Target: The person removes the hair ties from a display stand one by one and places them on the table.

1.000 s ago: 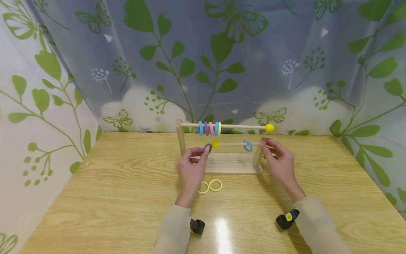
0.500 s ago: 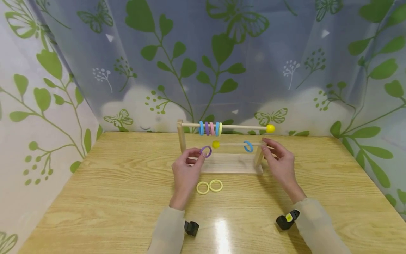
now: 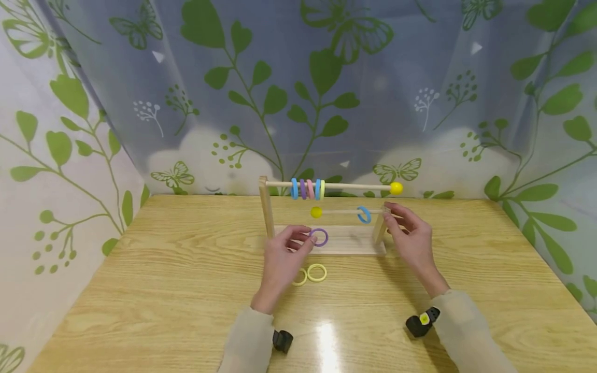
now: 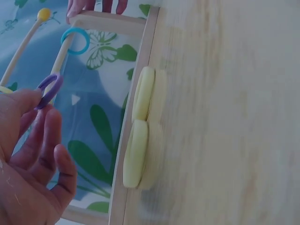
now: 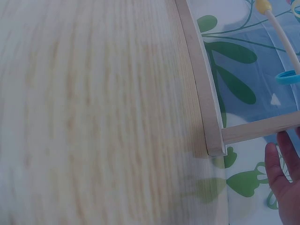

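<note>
My left hand (image 3: 285, 257) pinches a purple ring (image 3: 319, 237) between thumb and fingertips. The ring is in front of the wooden stand's base (image 3: 345, 241) in the head view, below the yellow ball (image 3: 316, 212) on the lower rod's free end. A blue ring (image 3: 364, 215) hangs on that lower rod (image 3: 342, 212). At the stand's short right post (image 3: 380, 229), my right hand (image 3: 412, 238) grips the upper end with thumb and fingers. In the left wrist view, the purple ring (image 4: 50, 90) overlaps the lower rod; whether it encircles it cannot be told.
Two yellow rings (image 3: 317, 273) lie on the wooden table (image 3: 186, 290) before the stand, one partly behind my left hand. The upper rod (image 3: 356, 186) carries several coloured rings and ends in a yellow ball (image 3: 396, 188). A patterned curtain (image 3: 298, 103) hangs behind.
My left hand first draws the purple ring left, away from the lower rod's ball, then brings it right and down below the ball. My right hand stays on the post.
</note>
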Tool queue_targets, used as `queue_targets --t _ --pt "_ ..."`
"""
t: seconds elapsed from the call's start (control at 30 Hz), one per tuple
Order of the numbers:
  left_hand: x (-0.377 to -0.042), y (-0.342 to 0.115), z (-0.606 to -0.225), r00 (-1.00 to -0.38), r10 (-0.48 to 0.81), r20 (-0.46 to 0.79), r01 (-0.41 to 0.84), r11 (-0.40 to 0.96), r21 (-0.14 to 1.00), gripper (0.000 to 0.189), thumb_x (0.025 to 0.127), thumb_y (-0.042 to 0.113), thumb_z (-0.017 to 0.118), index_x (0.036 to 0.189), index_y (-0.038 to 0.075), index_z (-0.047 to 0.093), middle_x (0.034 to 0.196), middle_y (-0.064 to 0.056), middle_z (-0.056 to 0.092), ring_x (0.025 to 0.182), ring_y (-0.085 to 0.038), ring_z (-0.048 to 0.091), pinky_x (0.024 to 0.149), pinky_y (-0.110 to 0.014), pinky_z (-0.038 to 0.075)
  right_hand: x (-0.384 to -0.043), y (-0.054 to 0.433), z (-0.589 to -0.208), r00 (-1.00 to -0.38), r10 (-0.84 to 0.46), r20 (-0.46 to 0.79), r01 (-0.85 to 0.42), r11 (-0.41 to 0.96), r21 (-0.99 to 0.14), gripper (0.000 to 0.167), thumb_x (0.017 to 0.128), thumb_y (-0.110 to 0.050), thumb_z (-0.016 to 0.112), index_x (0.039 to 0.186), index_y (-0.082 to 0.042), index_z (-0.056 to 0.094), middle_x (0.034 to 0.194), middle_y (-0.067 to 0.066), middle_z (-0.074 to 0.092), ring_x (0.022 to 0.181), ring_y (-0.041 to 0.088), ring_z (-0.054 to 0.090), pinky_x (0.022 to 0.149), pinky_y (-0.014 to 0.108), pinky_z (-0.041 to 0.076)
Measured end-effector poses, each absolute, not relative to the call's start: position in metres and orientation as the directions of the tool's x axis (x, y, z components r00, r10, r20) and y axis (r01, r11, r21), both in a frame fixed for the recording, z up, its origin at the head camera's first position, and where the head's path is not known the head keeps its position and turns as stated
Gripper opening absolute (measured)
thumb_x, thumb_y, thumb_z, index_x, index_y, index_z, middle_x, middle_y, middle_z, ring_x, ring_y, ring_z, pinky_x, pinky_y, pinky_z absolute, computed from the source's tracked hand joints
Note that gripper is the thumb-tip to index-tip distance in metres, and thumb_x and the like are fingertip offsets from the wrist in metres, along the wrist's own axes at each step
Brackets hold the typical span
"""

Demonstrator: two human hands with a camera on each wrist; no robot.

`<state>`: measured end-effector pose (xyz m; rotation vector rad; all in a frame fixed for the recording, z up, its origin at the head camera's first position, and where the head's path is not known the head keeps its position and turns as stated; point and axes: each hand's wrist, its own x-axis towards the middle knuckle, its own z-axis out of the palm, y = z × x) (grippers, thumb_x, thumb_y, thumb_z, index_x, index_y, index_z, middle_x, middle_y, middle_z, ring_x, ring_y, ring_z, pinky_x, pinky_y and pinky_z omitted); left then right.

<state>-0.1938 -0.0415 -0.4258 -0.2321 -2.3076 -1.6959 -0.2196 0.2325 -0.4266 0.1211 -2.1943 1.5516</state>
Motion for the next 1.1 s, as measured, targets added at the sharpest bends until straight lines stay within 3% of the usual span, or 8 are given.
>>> queue_targets --t 0.23,0.7,0.9,1.1 --pt "-0.188 -0.031 -0.430 -0.970 0.084 0.227 0.242 0.340 0.909 0.015 0.091 0.021 0.077 0.104 0.014 0.076 0.091 -0.004 0.078 0.072 -0.009 0.065 0.066 -0.021 0.055 -0.218 0.232 -0.426 -0.896 0.172 0.409 -0.326 0.369 -0.870 0.033 0.102 -0.015 0.064 0.132 -0.005 0.068 0.128 0.014 0.067 0.096 -0.007 0.065 0.076 0.009 0.055" --pt "-0.186 -0.014 -0.429 -0.968 0.218 0.122 0.214 0.466 0.859 0.015 0.093 0.026 0.076 0.104 0.015 0.076 0.093 -0.002 0.078 0.071 -0.007 0.067 0.063 -0.023 0.052 -0.219 0.232 -0.428 -0.893 0.178 0.414 -0.331 0.362 -0.871 0.031 0.102 -0.019 0.064 0.130 -0.005 0.069 0.122 0.002 0.069 0.097 -0.004 0.067 0.077 0.012 0.057" --pt "-0.186 -0.009 -0.432 -0.968 0.234 0.089 0.200 0.507 0.838 0.012 0.093 0.025 0.075 0.100 0.016 0.077 0.092 -0.001 0.079 0.073 -0.009 0.072 0.071 -0.026 0.054 -0.219 0.234 -0.430 -0.896 0.176 0.409 -0.331 0.351 -0.876 0.031 0.102 -0.019 0.064 0.131 -0.007 0.069 0.118 -0.012 0.067 0.097 -0.005 0.067 0.077 0.012 0.057" --pt "-0.187 -0.008 -0.434 -0.965 0.252 0.069 0.200 0.544 0.815 0.010 0.093 0.026 0.075 0.098 0.017 0.077 0.092 0.001 0.079 0.080 -0.013 0.074 0.077 -0.032 0.055 -0.221 0.234 -0.430 -0.891 0.169 0.421 -0.343 0.357 -0.869 0.032 0.102 -0.020 0.064 0.131 -0.005 0.068 0.119 -0.010 0.068 0.098 -0.005 0.067 0.077 0.012 0.057"
